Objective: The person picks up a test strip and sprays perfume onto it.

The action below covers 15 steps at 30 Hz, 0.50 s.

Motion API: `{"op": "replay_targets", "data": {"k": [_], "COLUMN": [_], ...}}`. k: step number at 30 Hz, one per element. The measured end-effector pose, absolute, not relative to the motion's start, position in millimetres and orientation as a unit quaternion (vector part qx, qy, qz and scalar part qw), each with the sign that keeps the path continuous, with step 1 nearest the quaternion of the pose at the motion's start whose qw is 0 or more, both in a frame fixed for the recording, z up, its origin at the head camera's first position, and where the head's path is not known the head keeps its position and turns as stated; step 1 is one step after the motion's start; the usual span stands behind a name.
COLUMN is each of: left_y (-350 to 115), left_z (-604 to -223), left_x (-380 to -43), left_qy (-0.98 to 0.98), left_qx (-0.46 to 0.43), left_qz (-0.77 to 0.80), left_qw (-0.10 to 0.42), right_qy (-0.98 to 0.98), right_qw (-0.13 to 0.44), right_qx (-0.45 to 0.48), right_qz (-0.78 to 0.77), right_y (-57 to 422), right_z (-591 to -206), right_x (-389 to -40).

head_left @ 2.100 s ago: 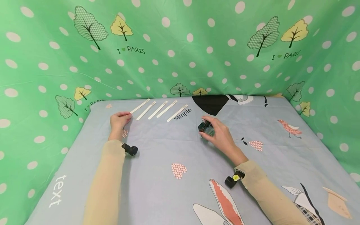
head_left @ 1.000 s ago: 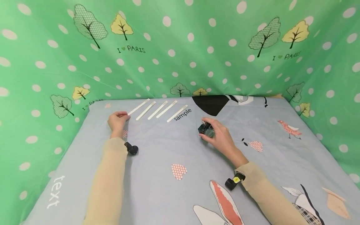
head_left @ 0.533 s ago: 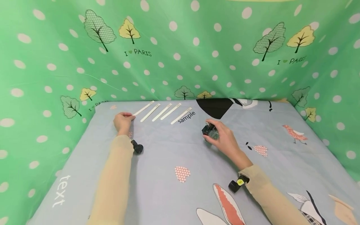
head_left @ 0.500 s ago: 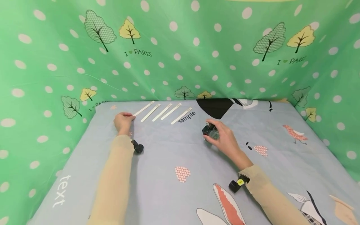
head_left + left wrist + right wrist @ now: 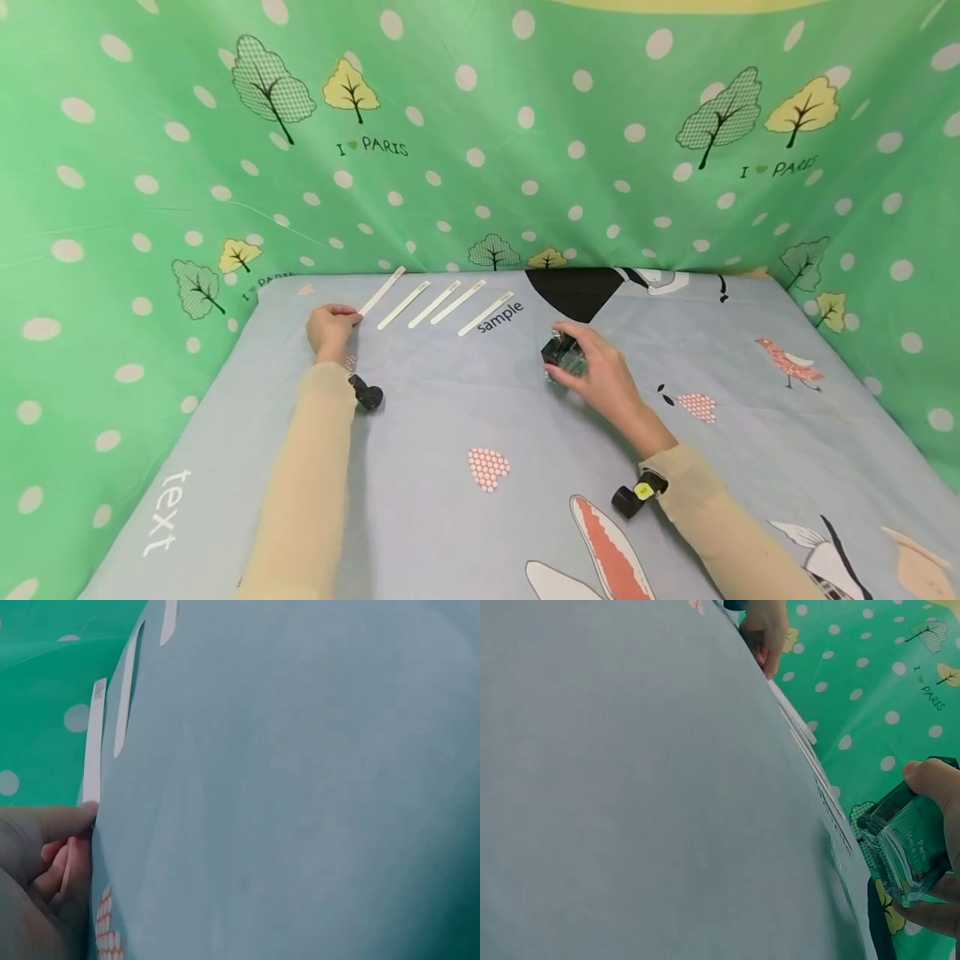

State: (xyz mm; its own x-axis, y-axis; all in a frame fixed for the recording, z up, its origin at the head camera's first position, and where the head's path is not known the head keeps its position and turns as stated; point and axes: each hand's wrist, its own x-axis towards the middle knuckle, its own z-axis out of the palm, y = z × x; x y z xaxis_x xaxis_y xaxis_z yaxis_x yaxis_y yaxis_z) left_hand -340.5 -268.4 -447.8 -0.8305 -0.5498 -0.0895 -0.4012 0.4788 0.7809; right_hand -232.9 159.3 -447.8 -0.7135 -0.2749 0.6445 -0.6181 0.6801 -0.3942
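Note:
My left hand (image 5: 330, 331) pinches the near end of the leftmost white paper strip (image 5: 381, 293) between thumb and fingers. In the left wrist view that strip (image 5: 94, 742) points away from the fingertips, small print at its far end. Several similar paper strips (image 5: 405, 305) lie slanted in a row to its right. My right hand (image 5: 600, 367) grips a perfume bottle (image 5: 573, 358) of greenish clear glass, its black cap pointing left. The right wrist view shows lettering on the bottle (image 5: 911, 847), thumb on one side, fingers on the other. Whether the bottle touches the cloth I cannot tell.
A grey-blue printed cloth (image 5: 420, 400) covers the table, with hearts, a bird and the word "sample" printed on it. Behind and at both sides hangs a green dotted curtain (image 5: 465, 158). Each wrist carries a black camera (image 5: 367, 392).
The pinched strip now stands at a steeper angle, its far end raised and shifted left. The right hand keeps hold of the perfume bottle in about the same place. The head view has shifted slightly.

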Motion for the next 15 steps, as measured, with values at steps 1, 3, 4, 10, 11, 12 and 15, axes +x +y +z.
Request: {"op": "replay_targets", "data": {"k": [1,3,4,10,11,12,15], "left_y": [-269.0,-270.2,-270.8,-272.0,-272.5,-273.0,-276.3], "left_z": [-448.5,-449.4,-449.7,-448.7,-448.5,-448.2,-447.1], "left_x": [-340.4,-340.1,-339.9,-337.1,-336.6,-336.1,-334.2], "left_qy": [-0.855,-0.853,-0.852,-0.840,-0.838,-0.836,-0.836], "left_qx": [0.277,0.275,0.275,0.268,0.266,0.265,0.258], "left_qz": [-0.430,-0.436,-0.439,-0.466,-0.470,-0.475,-0.480], "left_qw": [0.086,0.082,0.082,0.077,0.075,0.072,0.063], "right_qy": [-0.873,-0.873,-0.873,-0.874,-0.874,-0.873,-0.874], "right_qw": [0.279,0.279,0.278,0.273,0.274,0.274,0.274], "right_qx": [0.256,0.256,0.256,0.257,0.258,0.258,0.258], "right_qz": [0.307,0.307,0.307,0.309,0.309,0.309,0.308], "right_y": [159.6,160.0,160.0,157.9,157.5,157.2,157.2], "right_z": [-448.3,-449.3,-449.7,-448.9,-448.4,-448.1,-447.6], "right_x": [-232.5,-231.8,-231.6,-231.3,-231.2,-231.1,-230.8]}}
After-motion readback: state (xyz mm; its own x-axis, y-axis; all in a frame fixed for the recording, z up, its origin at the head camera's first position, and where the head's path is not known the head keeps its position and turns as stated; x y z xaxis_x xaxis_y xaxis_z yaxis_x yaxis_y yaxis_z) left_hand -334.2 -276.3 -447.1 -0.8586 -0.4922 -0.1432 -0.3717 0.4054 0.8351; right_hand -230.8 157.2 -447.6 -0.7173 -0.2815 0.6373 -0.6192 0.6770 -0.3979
